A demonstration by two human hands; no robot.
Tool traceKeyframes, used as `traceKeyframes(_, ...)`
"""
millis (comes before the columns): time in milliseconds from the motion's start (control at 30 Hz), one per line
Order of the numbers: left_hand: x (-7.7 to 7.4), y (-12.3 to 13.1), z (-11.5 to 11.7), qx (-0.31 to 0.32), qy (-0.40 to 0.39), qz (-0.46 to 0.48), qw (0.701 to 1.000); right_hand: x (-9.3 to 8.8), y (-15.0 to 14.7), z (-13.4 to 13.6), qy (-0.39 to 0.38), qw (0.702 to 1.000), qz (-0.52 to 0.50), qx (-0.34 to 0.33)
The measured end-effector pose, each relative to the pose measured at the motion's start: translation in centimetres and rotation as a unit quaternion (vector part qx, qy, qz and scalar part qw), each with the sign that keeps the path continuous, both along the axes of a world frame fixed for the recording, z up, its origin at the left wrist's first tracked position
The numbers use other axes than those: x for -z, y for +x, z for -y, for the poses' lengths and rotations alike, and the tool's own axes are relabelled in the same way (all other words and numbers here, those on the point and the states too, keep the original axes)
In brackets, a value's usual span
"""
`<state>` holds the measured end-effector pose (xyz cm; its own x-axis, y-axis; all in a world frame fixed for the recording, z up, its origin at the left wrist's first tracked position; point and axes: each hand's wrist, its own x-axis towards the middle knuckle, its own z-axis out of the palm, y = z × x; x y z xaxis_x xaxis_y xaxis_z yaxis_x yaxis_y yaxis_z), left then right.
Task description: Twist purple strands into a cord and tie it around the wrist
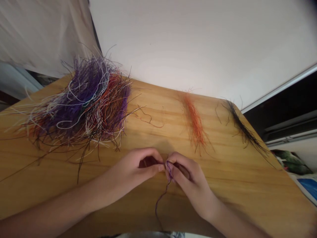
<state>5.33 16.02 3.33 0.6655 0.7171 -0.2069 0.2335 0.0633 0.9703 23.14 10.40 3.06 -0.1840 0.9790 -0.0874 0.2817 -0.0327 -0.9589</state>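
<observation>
My left hand (141, 167) and my right hand (187, 177) meet over the wooden table (235, 185), fingertips pinched together on a thin purple thread (163, 195). The thread loops at the fingertips and trails down toward me. A big tangled heap of purple, white, red and black threads (84, 102) lies at the far left of the table, well apart from both hands.
A sorted bundle of orange threads (195, 122) lies right of centre, and a black bundle (244, 130) near the table's right corner. One loose reddish thread (150, 119) curls between heap and orange bundle. A white wall (198, 43) stands behind.
</observation>
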Motion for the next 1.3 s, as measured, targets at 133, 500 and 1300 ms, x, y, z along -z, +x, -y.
traceKeyframes(133, -0.3, 0.2, 0.5, -0.040, 0.171, -0.090, 0.980, -0.1, 0.0, -0.2, -0.016, 1.000, -0.014, 0.015)
traceKeyframes(500, -0.3, -0.6, 2.3, -0.016, 0.736, -0.134, 0.664, 0.0, -0.7, 0.7, -0.015, 0.987, -0.133, 0.092)
traceKeyframes(1300, -0.8, -1.1, -1.1, -0.141, 0.182, -0.019, 0.973, -0.3, -0.7, 1.0, -0.157, 0.960, -0.212, -0.095)
